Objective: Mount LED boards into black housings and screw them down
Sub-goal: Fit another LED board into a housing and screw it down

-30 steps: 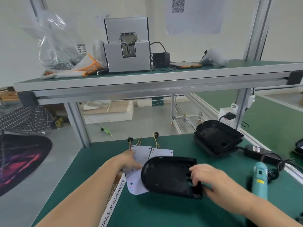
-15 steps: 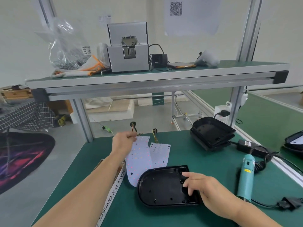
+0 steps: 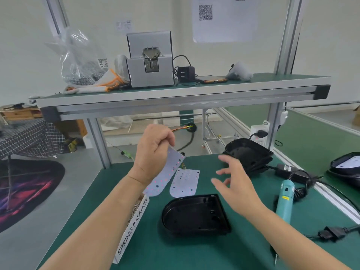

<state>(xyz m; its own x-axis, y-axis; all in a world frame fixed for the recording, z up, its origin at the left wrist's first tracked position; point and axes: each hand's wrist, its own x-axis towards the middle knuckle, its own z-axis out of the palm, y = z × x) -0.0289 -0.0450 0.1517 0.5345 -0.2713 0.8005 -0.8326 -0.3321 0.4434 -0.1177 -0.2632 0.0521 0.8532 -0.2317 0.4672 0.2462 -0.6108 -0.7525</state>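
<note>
LED board (image 3: 165,178) | left hand (image 3: 153,151) holds | axis slanted, rounded end down

Bright, even, soft light fills the scene, leaving only faint shadows on the green surface (image 3: 194,254). The right hand (image 3: 236,184) is smeared by motion blur. The wide lens bows the shelf (image 3: 175,98) and posts (image 3: 286,36) near the edges.

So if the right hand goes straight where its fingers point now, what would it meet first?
Probably the LED board that the left hand holds up: the right hand points left toward it. The second board lies lower, on the table; depth is unclear.
</note>
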